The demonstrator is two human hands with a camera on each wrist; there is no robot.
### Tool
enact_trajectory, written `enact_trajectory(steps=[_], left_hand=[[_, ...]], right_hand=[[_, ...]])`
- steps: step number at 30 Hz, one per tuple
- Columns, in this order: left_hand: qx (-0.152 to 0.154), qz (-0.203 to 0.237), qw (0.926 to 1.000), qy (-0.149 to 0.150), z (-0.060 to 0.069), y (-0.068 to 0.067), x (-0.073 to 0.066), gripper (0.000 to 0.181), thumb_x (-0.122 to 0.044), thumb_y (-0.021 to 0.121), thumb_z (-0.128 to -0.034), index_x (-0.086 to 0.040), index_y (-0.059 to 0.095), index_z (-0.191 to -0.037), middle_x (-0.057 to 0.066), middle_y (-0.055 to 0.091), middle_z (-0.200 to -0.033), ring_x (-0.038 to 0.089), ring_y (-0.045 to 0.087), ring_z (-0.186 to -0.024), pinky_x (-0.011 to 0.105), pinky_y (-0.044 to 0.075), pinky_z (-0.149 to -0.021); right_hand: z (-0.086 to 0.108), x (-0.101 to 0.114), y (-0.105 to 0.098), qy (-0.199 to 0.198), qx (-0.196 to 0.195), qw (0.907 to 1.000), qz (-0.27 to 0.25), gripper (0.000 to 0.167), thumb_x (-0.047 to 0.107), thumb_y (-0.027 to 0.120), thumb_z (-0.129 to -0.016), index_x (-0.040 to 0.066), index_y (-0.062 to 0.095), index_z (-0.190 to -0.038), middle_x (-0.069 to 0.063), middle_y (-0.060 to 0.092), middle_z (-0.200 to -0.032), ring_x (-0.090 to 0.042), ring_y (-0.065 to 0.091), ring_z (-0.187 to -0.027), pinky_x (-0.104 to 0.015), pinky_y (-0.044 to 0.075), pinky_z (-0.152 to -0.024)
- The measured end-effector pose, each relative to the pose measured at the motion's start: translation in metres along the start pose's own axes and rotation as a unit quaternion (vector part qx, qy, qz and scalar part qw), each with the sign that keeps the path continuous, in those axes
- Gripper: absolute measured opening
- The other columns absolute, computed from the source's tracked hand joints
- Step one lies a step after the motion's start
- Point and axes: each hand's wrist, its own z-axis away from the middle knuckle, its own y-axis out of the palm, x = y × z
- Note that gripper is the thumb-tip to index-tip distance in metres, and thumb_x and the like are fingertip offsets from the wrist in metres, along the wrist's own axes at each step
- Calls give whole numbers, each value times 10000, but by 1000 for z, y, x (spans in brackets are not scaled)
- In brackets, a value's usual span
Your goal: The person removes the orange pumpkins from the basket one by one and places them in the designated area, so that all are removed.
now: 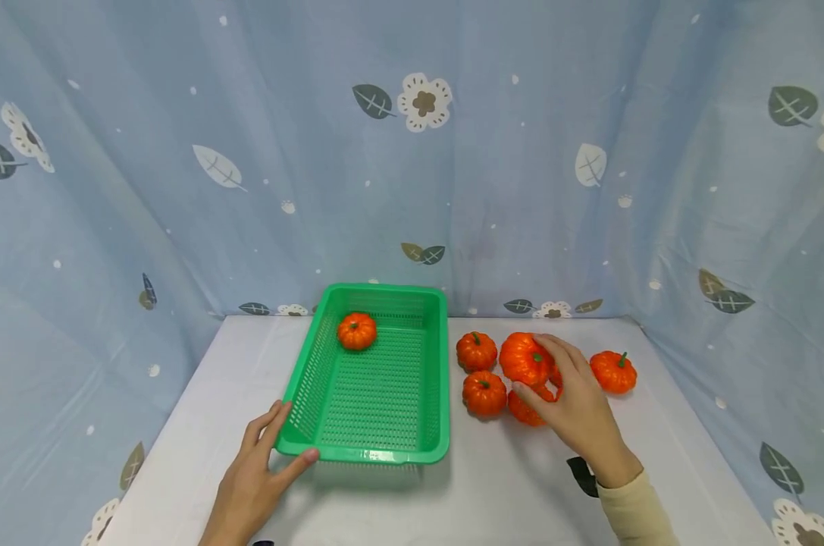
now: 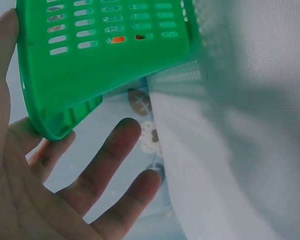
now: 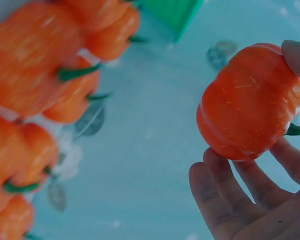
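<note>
My right hand (image 1: 578,413) pinches a small orange toy pumpkin (image 1: 523,358) between thumb and fingers, held above other pumpkins on the table. In the right wrist view the held pumpkin (image 3: 250,102) shows a green stem pointing right. My left hand (image 1: 251,478) holds the near left corner of a green plastic basket (image 1: 364,455), the thumb on the near rim and fingers along the left side. In the left wrist view two fingers (image 2: 107,165) of that hand stretch free of the basket wall. One pumpkin (image 1: 357,331) sits in the basket's far left corner.
Right of the basket stand two pumpkins, one farther (image 1: 477,351) and one nearer (image 1: 484,394). Another pumpkin (image 1: 527,407) is partly hidden by my right hand, and one (image 1: 613,372) lies farther right. A blue patterned curtain (image 1: 412,189) hangs behind the white table (image 1: 493,485).
</note>
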Motion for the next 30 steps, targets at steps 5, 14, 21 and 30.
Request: enact_trajectory(steps=[5, 14, 21, 30], left_hand=[[3, -8, 10000, 2, 0, 1, 1, 908, -709, 644, -861, -360, 269, -1611, -27, 273, -1633, 325, 390, -1429, 628, 441, -953], [-26, -37, 10000, 2, 0, -1, 2, 909, -707, 651, -856, -347, 289, -1608, -24, 283, -1632, 337, 389, -1430, 631, 435, -963], [24, -23, 10000, -33, -1, -2, 2, 896, -683, 663, -866, -366, 275, -1608, -32, 273, -1638, 331, 384, -1434, 634, 429, -972], [37, -46, 10000, -78, -1, -2, 3, 904, -709, 641, -862, -381, 255, -1611, -37, 256, -1642, 334, 385, -1432, 636, 440, -952]], right_hand=[[10, -26, -15, 467, -21, 9988, 145, 792, 382, 858, -831, 164, 480, -1492, -148, 480, -1455, -401, 481, -1287, -697, 439, -931], [28, -71, -35, 878, -219, 9949, 443, 832, 326, 860, -835, 95, 437, -1514, -285, 440, -1448, -510, 433, -1278, -759, 384, -922], [44, -101, -39, 1562, -150, 9846, 773, 878, 380, 823, -865, 67, 374, -1551, -338, 387, -1459, -557, 389, -1281, -777, 353, -942], [55, -126, -41, 2129, 94, 9683, 1300, 875, 439, 786, -879, -62, 387, -1475, -410, 387, -1378, -590, 396, -1203, -774, 363, -930]])
